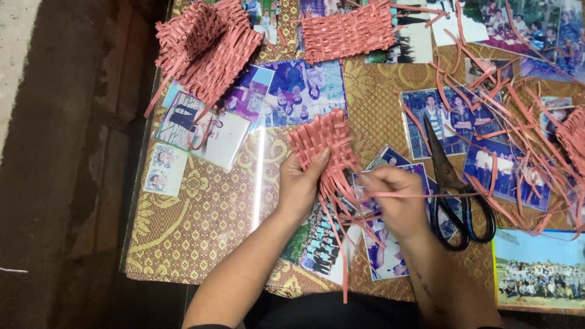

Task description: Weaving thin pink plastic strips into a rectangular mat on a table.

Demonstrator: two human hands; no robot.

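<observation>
Pink strips are partly woven into a mat (322,143) (loose ends left unwoven), pinned by the left hand (300,183) while the right hand (393,198) pinches one strip (420,195).

The left hand (300,186) grips a small pink woven panel (321,146) while the right hand (396,204) pinches a loose strip (426,195). Scissors (454,195) lie just right; a woven basket (204,45) sits far left on the table (195,231).

place: home | signs: family photos (304,91) under glass tabletop (201,225), woven mat beneath
</observation>
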